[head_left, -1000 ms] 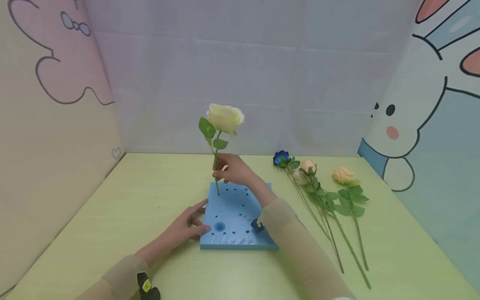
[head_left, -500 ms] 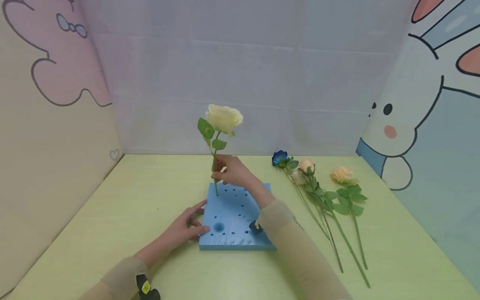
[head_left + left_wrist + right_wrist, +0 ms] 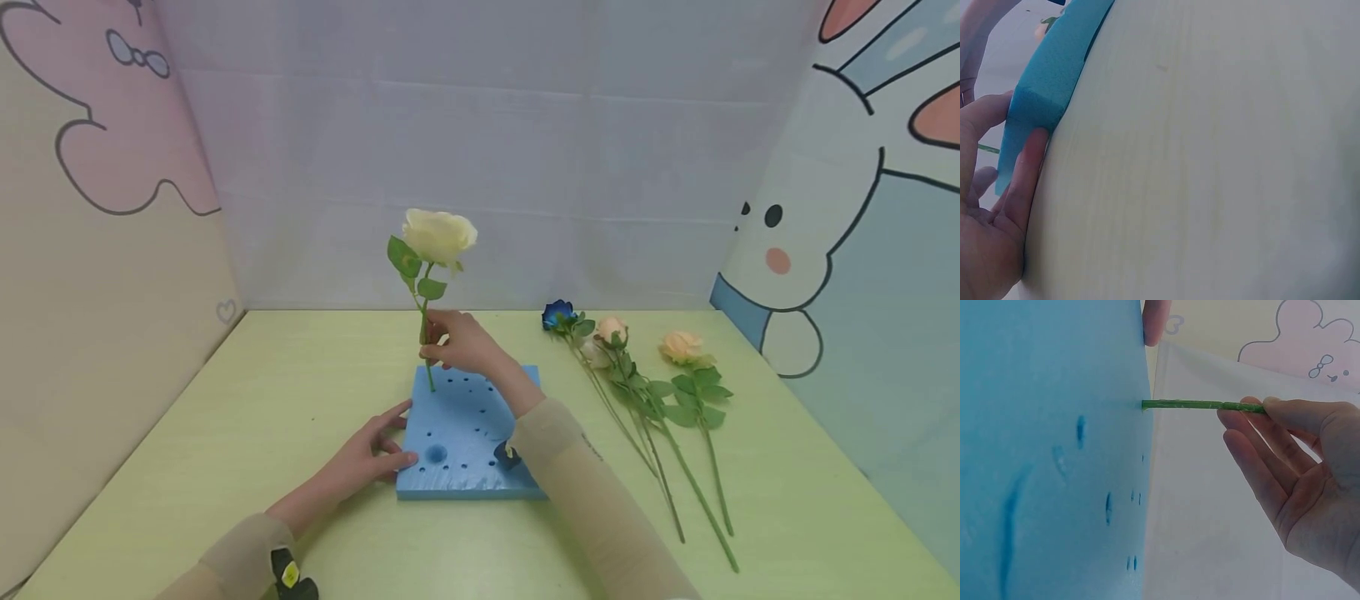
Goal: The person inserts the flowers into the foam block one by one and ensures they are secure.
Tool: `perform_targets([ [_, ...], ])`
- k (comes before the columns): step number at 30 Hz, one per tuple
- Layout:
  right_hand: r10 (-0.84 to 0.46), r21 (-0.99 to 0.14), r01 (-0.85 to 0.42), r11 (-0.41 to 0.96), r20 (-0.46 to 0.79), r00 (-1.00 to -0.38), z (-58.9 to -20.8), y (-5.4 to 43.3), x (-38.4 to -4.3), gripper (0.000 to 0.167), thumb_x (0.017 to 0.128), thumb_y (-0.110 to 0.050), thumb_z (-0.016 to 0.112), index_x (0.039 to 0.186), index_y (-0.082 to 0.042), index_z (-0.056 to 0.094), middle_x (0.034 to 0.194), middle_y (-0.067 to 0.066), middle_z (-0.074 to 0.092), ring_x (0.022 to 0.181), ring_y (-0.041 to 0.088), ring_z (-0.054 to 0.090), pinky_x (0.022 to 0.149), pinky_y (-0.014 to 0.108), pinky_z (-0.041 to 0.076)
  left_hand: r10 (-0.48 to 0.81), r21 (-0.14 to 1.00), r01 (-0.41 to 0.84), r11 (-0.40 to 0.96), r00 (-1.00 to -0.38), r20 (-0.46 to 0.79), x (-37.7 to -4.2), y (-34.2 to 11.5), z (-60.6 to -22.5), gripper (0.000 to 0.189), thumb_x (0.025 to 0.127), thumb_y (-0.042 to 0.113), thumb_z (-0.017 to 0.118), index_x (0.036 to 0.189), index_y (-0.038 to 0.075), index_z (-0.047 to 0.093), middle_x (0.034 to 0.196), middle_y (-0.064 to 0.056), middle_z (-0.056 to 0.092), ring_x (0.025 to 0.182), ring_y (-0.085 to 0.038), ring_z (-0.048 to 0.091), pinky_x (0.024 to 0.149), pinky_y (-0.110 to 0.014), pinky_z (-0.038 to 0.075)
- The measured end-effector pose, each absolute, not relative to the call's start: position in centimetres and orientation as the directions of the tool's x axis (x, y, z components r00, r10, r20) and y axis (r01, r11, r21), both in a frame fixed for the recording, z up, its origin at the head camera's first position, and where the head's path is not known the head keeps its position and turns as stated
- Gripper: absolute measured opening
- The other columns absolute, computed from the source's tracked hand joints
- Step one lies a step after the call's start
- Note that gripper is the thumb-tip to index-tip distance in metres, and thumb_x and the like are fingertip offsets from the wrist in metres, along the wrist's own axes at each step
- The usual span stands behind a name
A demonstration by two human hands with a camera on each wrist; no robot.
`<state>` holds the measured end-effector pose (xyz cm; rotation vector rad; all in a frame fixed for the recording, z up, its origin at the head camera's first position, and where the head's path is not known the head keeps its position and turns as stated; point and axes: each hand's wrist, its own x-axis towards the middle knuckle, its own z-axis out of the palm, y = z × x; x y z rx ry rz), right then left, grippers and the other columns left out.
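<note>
A pale cream rose [image 3: 438, 237] with green leaves stands nearly upright over the blue foam board [image 3: 459, 417] in the head view. My right hand [image 3: 461, 340] pinches its green stem between thumb and fingers. In the right wrist view the lower stem [image 3: 1185, 405] meets the board's surface; how deep it goes I cannot tell. Several small holes and one larger round hole [image 3: 436, 453] mark the board. At the board's left side rests my left hand [image 3: 367, 458], thumb on the top near the front, fairly straight fingers [image 3: 1027, 172] against the side edge.
Right of the board lie several flowers on the yellow-green table [image 3: 352, 542]: a blue rose [image 3: 558, 314], a pinkish rose [image 3: 612, 329], a whitish bloom [image 3: 596, 354] and a peach rose [image 3: 681, 347]. Their stems point towards the front. Printed cloth walls enclose the table.
The cream rose and my right hand have shifted very slightly left relative to the board. My left hand keeps its place at the board's side. The head view has turned a little.
</note>
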<state>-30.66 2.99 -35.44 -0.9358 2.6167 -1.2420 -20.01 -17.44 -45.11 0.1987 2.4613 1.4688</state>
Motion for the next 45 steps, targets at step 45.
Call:
perform_targets([
  [45,-0.581,-0.631,-0.510,0.585,0.112,-0.806,-35.6,5.0,-30.2,0.047,0.092,-0.026,0.069,0.137,-0.018,0.057,0.133,0.005,0.066,0.126,0.022,0.061,0.102,0.040,0.053,0.278,0.895,0.004,0.446,-0.951,-0.134,-19.9,-17.6,-45.4,0.086,0.084,0.032,0.078,0.155,0.028,0.031,0.148,-0.015,0.045,0.092,-0.016,0.062,0.075,-0.030,0.060],
])
